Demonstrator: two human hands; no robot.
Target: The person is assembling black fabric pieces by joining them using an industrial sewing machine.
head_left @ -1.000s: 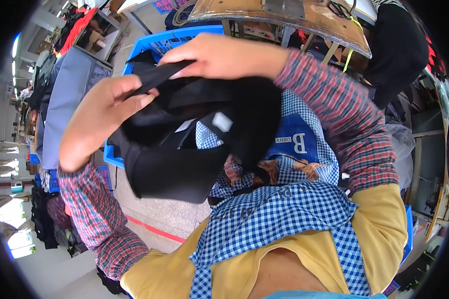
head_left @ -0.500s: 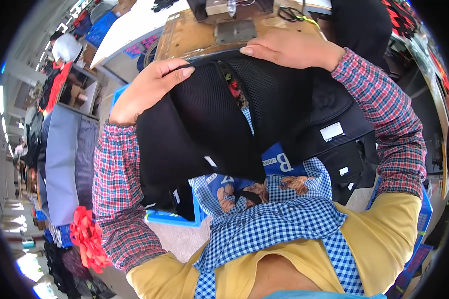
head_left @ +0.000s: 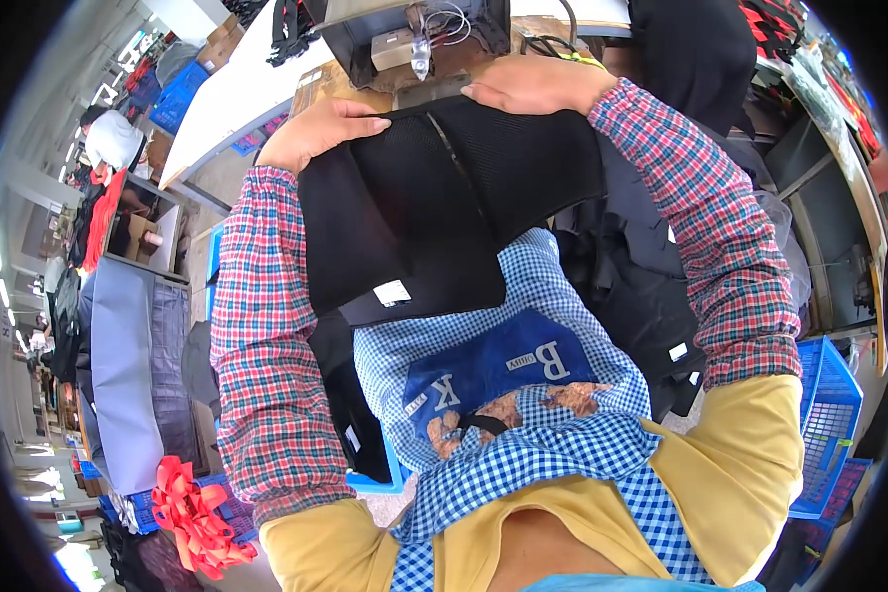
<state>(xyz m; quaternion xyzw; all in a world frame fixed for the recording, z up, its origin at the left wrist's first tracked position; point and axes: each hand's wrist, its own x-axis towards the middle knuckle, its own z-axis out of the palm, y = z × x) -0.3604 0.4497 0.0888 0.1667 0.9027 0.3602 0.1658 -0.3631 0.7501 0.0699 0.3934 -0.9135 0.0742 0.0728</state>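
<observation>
A black fabric piece (head_left: pixel 414 207) with mesh panels hangs over my lap from the edge of the worktable, a narrow slit running down between its panels. My left hand (head_left: pixel 321 135) pinches its upper left edge, thumb lying on top. Further right, my right hand (head_left: pixel 538 84) grips the upper edge with the thumb on the near side and the other fingers mostly hidden. Low on the cloth shows a small white label (head_left: pixel 392 293). Just beyond my hands stands a machine head (head_left: pixel 414 44) with a metal tip pointing down at the wooden tabletop (head_left: pixel 316 87).
More black fabric pieces (head_left: pixel 631 286) are heaped on the right, below my forearm. A blue plastic crate (head_left: pixel 827 424) stands at the lower right. Red ribbon strips (head_left: pixel 195 518) hang at the lower left. Further off at the left, a person in white (head_left: pixel 113 138) bends over.
The fabric has been straightened, its slit narrowing, and its lower part now hangs toward the left. My right hand has shifted slightly left. The view has tilted, showing more of the machine.
</observation>
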